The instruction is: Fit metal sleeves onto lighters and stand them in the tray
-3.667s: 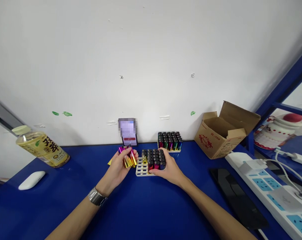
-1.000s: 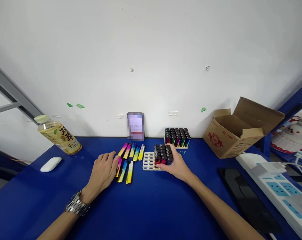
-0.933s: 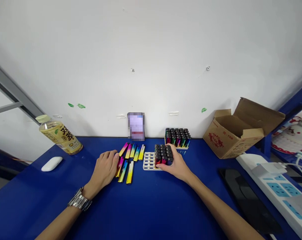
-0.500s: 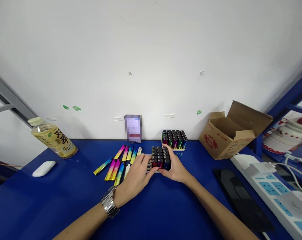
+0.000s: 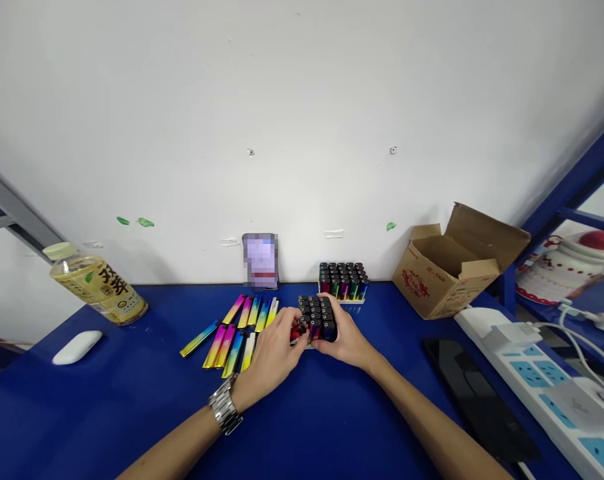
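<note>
A block of upright black-ended lighters stands in a pale rack on the blue table in front of me. My right hand is wrapped round its right side, thumb at the front and fingers behind. My left hand pinches a reddish lighter at the block's front left corner; the fingers partly hide it. Left of that hand lie several loose shiny lighter-shaped pieces in pink, yellow and blue. Behind the block, a second rack of upright lighters stands near the wall.
A phone leans against the wall. At left are a drink bottle and a white case. An open cardboard box, a dark phone and a white power strip with cables occupy the right.
My left fingers have closed on a reddish lighter at the block's front left corner. My right hand stays round the block. The whole view has shifted slightly.
</note>
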Tool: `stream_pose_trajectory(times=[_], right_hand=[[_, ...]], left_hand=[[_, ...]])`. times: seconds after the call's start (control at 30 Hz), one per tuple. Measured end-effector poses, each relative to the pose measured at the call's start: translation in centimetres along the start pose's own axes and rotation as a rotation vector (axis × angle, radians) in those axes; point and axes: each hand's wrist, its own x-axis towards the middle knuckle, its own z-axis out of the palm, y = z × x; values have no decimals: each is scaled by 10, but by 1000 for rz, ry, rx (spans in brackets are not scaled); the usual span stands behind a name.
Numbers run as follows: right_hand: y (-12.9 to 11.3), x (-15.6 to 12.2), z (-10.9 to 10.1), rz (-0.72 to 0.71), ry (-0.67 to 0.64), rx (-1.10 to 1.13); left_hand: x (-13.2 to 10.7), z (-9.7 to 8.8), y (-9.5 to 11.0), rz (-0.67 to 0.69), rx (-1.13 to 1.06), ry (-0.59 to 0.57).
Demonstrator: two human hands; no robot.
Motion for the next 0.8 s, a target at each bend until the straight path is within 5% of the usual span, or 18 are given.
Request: stream_pose_trajectory(times=[0.37,0.63,0.8], right_hand=[[-3,1,-1,14,3,6],[-5,0,-1,44,-15,30],[-3,0,-1,25,-8,22]], left_hand=[[10,-23,-4,-202,-439,228],[17,-8,-9,-250,-109,-5],[24,-15,-8,-186,-384,164]])
